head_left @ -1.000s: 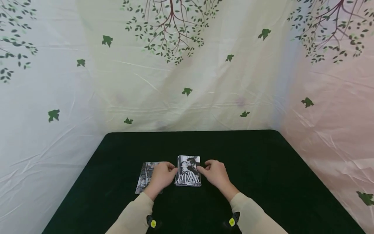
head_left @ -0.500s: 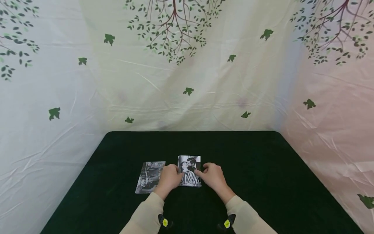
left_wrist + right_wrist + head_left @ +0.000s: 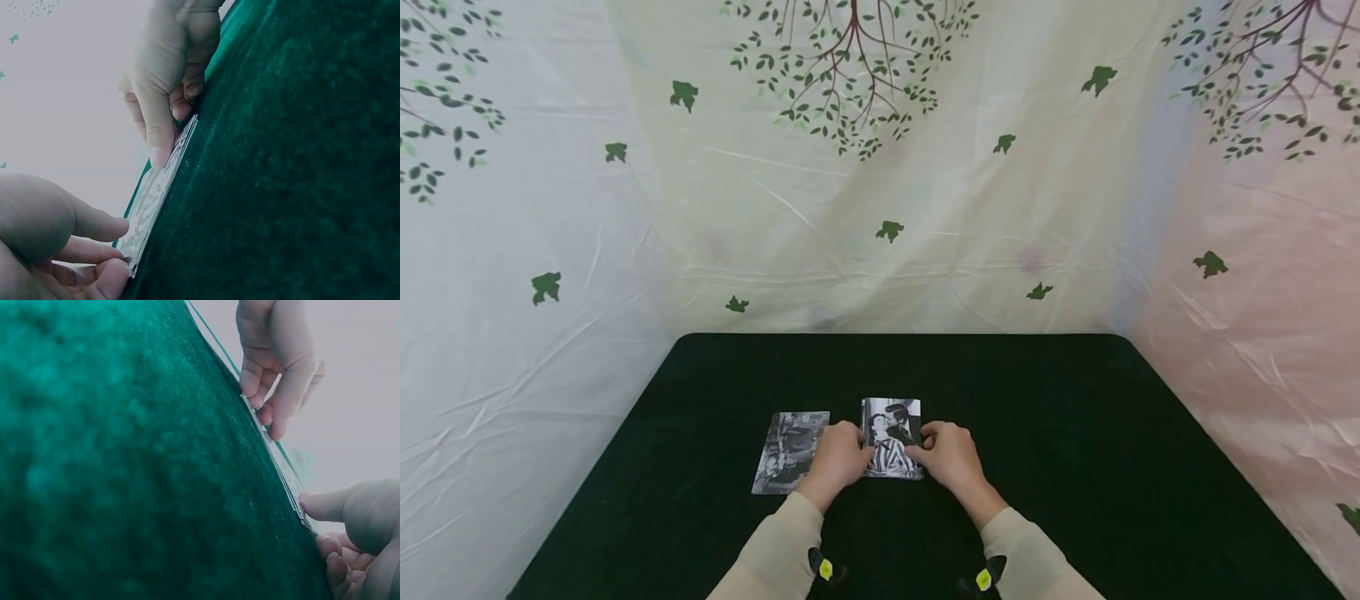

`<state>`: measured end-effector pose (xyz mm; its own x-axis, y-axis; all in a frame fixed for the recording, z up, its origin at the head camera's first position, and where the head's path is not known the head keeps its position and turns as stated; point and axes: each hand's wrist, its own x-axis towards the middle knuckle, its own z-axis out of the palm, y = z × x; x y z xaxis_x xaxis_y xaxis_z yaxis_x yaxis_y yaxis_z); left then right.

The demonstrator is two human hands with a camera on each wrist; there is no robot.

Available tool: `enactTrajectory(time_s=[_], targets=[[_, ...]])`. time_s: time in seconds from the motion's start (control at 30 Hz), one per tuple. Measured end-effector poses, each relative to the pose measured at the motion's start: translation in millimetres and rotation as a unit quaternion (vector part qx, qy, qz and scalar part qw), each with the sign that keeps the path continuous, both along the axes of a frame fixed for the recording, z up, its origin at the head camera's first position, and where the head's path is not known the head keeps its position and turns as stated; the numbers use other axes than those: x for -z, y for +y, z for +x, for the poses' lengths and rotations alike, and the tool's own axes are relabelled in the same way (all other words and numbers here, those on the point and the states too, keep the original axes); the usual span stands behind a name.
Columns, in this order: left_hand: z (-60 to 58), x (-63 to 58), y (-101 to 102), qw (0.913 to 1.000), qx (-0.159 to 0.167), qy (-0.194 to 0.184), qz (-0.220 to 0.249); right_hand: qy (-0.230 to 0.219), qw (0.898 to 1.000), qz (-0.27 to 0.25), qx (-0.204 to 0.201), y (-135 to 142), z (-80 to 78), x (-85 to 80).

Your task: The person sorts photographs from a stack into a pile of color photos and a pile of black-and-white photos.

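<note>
"How's the light?"
"In the head view, we see soft light on the pale backdrop [image 3: 940, 267]; the table [image 3: 1060, 417] looks very dark."
"Wrist views?"
"We find whitish glare, a teal cast, blurry cloth [image 3: 300, 175]."

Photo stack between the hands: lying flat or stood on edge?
Flat: the photo stack shows its picture upward, and its edge lies along the green cloth.
</note>
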<state>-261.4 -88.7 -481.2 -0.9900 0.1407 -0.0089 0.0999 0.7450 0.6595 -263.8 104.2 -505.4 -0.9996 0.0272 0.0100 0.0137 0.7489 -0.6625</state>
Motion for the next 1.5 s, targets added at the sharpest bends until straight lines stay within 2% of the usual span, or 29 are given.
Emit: enactTrajectory(time_s=[0.2, 0.63, 0.83, 1.07, 1.27, 1.5], targets=[[-1.5, 1.5, 2.5, 0.9999, -0.004, -0.01, -0.002, 0.002, 1.0, -0.014, 0.01, 0.6, 2.7, 0.2], [-0.4, 1.7, 7.7, 0.9995, -0.015, -0.004, -0.029, 0.043, 0.992, -0.112, 0.042, 0.9, 4.0, 1.5], [0.0, 0.1, 7.4, 0.9996, -0.017, -0.01, -0.022, 0.011, 0.986, -0.159, 0.049, 1.9, 2.4, 4.9], [-0.6, 0.6, 4.8, 0.9995, -0.019, -0.026, -0.006, -0.022, 0.979, -0.193, 0.056, -0.1, 3.7, 0.3], [-0.5, -1.2, 5.1, 0.9992, -0.023, -0.034, -0.004, -0.038, 0.975, -0.211, 0.058, 0.4, 2.2, -1.8], [-0.2, -1.7, 5.8, 0.9989, -0.036, -0.029, -0.005, -0.037, 0.975, -0.208, 0.065, -0.3, -0.3, -1.2]])
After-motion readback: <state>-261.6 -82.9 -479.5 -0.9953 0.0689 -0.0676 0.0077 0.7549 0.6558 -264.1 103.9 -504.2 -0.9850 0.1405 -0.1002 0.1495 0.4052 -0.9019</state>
